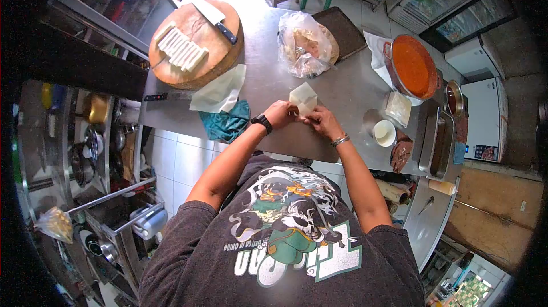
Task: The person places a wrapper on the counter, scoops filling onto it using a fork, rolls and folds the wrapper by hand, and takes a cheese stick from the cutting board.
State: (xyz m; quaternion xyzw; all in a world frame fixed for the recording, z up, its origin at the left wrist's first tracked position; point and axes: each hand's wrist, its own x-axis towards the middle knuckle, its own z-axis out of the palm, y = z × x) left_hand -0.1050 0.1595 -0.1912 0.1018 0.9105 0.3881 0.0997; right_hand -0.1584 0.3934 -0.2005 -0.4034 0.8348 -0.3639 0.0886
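Between my two hands, near the front edge of the metal table, is a small pale folded wrapper [303, 98]. My left hand [281, 114] has its fingers closed on the wrapper's lower left side. From the right, my right hand [323, 122] pinches its lower edge. What lies inside the wrapper is hidden. Beyond it sits a clear plastic bag [307, 44] with pinkish filling. Left of my hands are a pale sheet [220, 91] and a teal cloth [226, 123]. A stack of pale square wrappers [398, 107] lies to the right, near a white cup [384, 133].
On the metal table [262, 67], a round chopping board [222, 58] holds several white strips and a cleaver [212, 17]. A second knife [165, 97] lies beside it. At the right stand a pot of orange sauce [413, 66] and a metal tray [432, 142].
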